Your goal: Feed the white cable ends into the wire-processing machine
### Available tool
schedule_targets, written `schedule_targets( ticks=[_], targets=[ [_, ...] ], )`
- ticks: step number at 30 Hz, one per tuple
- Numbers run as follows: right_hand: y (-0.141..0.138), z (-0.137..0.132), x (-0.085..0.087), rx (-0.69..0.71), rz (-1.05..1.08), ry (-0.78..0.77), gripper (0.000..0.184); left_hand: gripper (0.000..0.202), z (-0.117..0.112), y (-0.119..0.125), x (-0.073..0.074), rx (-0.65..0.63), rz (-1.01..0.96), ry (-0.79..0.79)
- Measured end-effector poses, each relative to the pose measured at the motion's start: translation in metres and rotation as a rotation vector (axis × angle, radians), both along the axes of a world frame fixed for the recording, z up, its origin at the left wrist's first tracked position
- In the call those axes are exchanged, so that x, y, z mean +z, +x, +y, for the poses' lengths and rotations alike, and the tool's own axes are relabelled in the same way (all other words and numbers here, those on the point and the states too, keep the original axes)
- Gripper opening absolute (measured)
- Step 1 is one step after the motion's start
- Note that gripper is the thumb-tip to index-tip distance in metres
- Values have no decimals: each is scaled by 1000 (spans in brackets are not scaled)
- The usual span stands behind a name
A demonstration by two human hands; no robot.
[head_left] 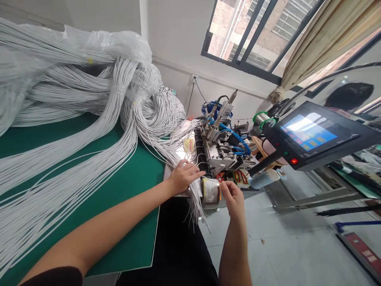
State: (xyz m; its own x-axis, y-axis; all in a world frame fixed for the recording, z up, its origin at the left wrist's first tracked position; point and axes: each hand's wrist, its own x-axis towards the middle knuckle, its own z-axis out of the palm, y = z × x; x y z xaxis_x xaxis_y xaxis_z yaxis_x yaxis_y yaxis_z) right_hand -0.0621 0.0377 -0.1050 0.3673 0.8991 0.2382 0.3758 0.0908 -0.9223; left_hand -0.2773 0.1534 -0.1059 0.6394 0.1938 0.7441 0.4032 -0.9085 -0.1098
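Note:
My left hand (183, 176) lies on a bundle of thin grey-white cables (171, 155) at the front of the machine, its fingers stretched out. Below that hand the loose cable ends (195, 204) hang over the edge. To its right, my right hand (233, 195) is closed in a pinch between thumb and forefinger; what it pinches is too small to make out. Close to those fingertips is a round container with a pale label (210, 191). Just beyond both hands stands a metal bench machine (222, 149) with blue air tubes.
Large bundles of cables (71, 93), partly in clear plastic, cover much of the green table (133, 198). A control screen (311, 133) on an arm stands at the right, near a wire spool (263, 119). Behind it, a person's head (349, 95) shows.

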Motion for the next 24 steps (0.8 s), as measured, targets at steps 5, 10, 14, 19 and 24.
schedule_targets(
  ticks=[5,10,14,19,24],
  targets=[
    [-4,20,-11,-193,251,112,36,38,1,-1,0,-52,35,63],
    [-10,24,-9,-168,338,167,36,17,1,1,0,-60,-5,50],
    [-10,22,-10,-140,259,147,37,17,-1,1,3,-49,28,39],
    [-9,24,-13,-81,208,150,35,21,-3,2,2,4,21,17],
    [-9,25,-11,-11,282,148,35,21,-2,3,0,58,46,5]
  ],
)
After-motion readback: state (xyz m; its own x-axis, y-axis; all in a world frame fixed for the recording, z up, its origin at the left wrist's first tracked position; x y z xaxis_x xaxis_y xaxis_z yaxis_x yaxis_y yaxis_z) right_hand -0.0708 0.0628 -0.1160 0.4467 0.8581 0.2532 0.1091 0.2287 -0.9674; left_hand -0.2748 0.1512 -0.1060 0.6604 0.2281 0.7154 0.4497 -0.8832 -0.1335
